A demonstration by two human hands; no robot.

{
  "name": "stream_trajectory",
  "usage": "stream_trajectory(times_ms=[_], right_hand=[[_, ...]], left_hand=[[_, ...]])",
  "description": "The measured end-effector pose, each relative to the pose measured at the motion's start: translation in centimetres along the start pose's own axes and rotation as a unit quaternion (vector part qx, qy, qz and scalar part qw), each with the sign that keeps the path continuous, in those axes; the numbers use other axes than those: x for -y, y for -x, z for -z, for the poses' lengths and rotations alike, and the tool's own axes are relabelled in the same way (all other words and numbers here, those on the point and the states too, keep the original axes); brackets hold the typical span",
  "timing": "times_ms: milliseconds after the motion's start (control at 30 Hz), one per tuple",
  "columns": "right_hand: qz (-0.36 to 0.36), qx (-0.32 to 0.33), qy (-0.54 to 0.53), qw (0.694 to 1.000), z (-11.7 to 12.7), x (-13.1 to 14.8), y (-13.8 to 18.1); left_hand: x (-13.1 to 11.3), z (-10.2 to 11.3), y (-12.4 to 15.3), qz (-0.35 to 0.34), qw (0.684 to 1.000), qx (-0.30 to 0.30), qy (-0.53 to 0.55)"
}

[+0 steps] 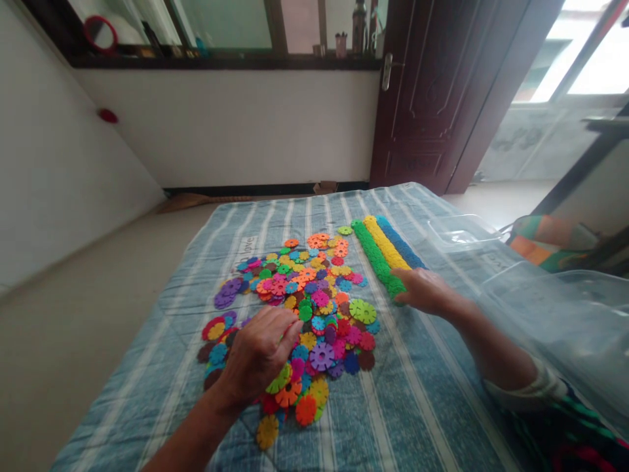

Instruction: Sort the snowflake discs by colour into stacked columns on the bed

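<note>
A loose pile of colourful notched plastic snowflake discs [322, 357] spreads over the striped cloth. My left hand [265, 347] is closed over the near left part of this pile, fingers curled down; whatever they hold is hidden. Right of the pile, discs lie overlapped in three long rows sorted by colour: a green row [376, 252], a yellow row [386, 241] and a blue row [397, 242]. My right hand [425, 290] grips the near end of the green row between thumb and forefinger, the forefinger reaching the yellow row. A lone light green disc [345, 231] lies near the green row's far end.
The cloth-covered surface [162, 387] fills the foreground. At its right are a small clear plastic box [462, 233] and a larger clear plastic container [565, 308]. A dark red door [422, 98] and a white wall [236, 124] stand behind.
</note>
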State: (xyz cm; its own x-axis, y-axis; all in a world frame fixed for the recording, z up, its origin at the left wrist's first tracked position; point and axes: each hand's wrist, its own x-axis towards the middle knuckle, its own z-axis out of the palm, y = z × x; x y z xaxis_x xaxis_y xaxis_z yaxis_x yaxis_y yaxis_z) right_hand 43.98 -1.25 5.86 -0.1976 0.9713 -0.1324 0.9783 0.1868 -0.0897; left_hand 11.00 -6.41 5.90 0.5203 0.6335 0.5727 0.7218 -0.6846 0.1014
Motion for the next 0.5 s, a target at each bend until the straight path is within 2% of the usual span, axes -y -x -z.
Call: stream_trajectory(times_ms=[500], right_hand=[[-0.019, 0.003, -0.038, 0.999, 0.16, -0.89, -0.43]], left_hand=[[-0.18, -0.76, 0.38, -0.007, 1.0, 0.024, -0.014]])
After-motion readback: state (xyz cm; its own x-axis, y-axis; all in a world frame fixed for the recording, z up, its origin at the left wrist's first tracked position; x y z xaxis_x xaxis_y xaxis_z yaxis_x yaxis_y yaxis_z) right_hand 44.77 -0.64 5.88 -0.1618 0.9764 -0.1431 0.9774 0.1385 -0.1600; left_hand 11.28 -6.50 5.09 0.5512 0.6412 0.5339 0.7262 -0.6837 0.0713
